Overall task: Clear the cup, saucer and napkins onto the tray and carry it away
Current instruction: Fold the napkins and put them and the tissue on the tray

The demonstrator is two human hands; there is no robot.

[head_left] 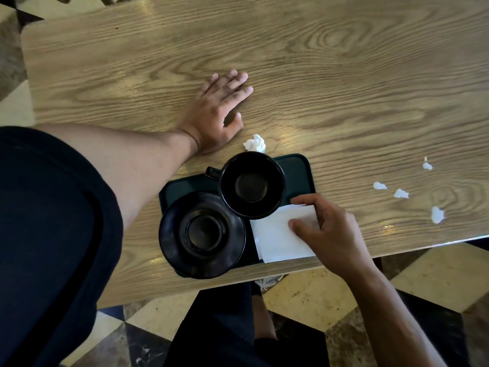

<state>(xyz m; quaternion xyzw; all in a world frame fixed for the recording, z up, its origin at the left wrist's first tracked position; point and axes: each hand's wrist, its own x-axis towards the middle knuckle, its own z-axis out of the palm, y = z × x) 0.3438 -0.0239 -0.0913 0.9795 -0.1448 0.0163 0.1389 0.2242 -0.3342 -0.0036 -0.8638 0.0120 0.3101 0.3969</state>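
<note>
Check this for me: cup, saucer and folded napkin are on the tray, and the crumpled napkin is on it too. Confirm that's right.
Not quite. The head view shows the crumpled napkin on the table, just beyond the tray. The cup, saucer and folded napkin are on the tray.

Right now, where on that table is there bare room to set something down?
The far half of the table, beyond the left hand, is bare. The tray is crowded with cup, saucer and napkin; scraps litter the right.

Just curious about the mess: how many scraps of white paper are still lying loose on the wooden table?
5: a crumpled white paper ball beyond the dark green tray, and four small scraps at the right.
</note>
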